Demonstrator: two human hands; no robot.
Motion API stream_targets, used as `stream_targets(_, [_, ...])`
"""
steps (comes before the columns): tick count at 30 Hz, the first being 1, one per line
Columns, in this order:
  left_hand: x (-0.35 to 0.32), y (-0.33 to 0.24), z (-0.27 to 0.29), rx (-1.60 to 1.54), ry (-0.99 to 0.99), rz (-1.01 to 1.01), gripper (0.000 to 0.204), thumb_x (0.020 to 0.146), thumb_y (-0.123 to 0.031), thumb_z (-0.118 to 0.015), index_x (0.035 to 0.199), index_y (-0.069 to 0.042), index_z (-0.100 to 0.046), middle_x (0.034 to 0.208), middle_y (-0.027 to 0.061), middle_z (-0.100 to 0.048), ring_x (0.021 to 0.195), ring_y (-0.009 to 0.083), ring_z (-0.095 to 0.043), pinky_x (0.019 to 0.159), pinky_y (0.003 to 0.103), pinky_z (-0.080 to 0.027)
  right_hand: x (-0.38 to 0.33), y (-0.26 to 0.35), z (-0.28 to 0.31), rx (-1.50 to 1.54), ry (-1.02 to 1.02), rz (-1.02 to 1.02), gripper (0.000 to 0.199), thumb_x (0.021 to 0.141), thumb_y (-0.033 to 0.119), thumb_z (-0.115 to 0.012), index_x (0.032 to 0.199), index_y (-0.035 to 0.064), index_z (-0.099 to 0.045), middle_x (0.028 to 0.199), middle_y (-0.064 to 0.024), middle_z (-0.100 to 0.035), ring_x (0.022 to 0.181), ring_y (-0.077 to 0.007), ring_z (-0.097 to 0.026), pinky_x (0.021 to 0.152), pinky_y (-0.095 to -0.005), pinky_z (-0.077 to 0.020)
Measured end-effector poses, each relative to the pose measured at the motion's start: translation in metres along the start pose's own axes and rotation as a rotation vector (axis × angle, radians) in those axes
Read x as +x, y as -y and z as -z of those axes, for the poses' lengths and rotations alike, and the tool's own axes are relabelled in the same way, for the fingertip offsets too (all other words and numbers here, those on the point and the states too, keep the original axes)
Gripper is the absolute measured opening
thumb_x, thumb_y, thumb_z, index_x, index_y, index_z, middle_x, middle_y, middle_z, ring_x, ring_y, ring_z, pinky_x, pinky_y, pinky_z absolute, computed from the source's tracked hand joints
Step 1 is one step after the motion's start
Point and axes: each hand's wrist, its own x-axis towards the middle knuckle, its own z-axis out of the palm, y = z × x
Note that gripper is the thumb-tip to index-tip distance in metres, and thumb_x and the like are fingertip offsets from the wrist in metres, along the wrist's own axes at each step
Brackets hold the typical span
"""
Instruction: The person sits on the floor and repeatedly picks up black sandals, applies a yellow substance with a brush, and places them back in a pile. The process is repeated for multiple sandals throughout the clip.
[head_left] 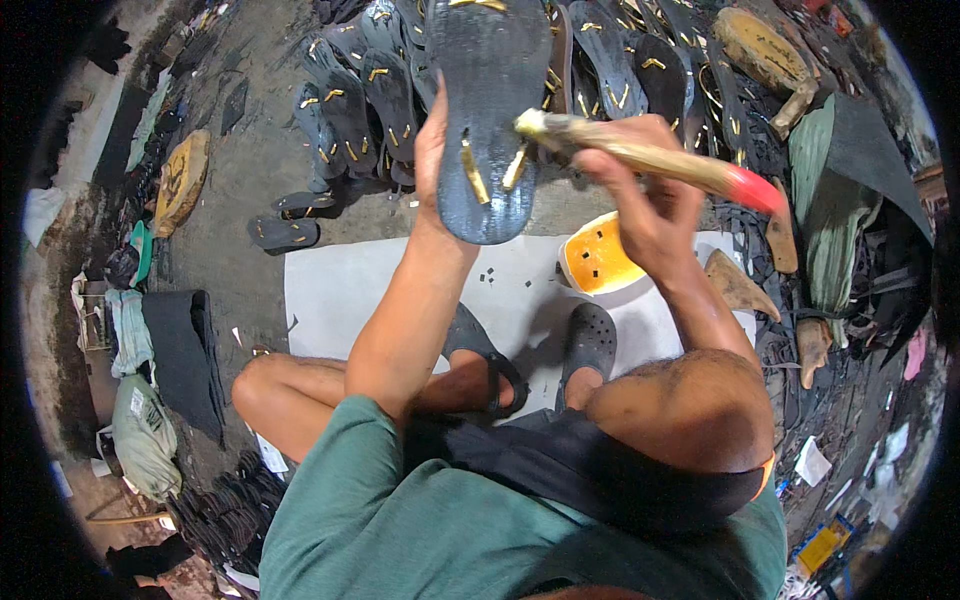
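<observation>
My left hand (430,165) is closed round the side of a black sandal sole (490,110), lifting it with its glossy underside toward me. Yellow-coated strap ends lie folded against that face, two near its lower end and one at the top. In my right hand (650,205) is a wooden-handled brush (665,162) with a red handle end, slightly blurred. Its pale yellow tip is beside the right strap end; whether they touch I cannot tell. Below my right hand stands a shallow white container (603,252) with a yellow-orange inside and small black squares.
Rows of black sandal soles (385,90) with yellow strap ends lie beyond my hands. A white sheet (350,290) with small black bits is under my feet. Wooden sole-shaped blocks (182,182) lie left and right. Dark rubber sheets (880,160) stand at the right.
</observation>
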Motion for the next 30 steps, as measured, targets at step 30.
stream_targets(30, [-0.163, 0.044, 0.176, -0.220, -0.862, -0.051, 0.080, 0.092, -0.067, -0.042, 0.137, -0.001, -0.049, 0.128, 0.0207, -0.061, 0.113, 0.0362, -0.061, 0.100, 0.064, -0.044, -0.079, -0.053, 0.058, 0.055, -0.354, -0.515, 0.044, 0.098, 0.026, -0.065, 0.122, -0.0101, -0.058, 0.116, -0.0114, -0.064, 0.103, -0.0152, -0.060, 0.096, -0.0320, -0.0461])
